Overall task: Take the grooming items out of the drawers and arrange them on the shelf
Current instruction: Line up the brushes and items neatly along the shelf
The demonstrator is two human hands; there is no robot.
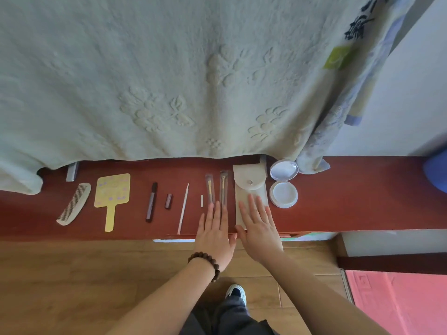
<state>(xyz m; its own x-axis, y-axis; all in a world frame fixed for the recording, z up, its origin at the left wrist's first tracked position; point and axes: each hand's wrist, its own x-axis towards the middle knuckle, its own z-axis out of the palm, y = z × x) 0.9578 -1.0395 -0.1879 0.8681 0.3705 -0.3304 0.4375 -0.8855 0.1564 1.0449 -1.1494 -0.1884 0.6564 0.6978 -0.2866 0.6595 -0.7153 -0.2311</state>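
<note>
Grooming items lie in a row on the red-brown shelf (338, 201): a pale comb (73, 204), a yellow hand mirror (111, 197), a dark pencil (151, 201), a small dark cap (168, 201), a thin white stick (183, 209), a tiny white piece (201, 200), two sleeved brushes (216, 187), a beige snap pouch (250, 189) and an open round compact (283, 183). My left hand (214, 234) lies flat with straight fingertips at the brushes' near ends. My right hand (260, 226) rests flat on the pouch's lower part.
A pale green embossed towel (169, 81) hangs over the back of the shelf, with a patterned cloth (338, 105) at its right. Wooden floor (72, 274) lies below the shelf edge, a pink mat (399, 303) at lower right. A grey comb end (72, 171) peeks from under the towel.
</note>
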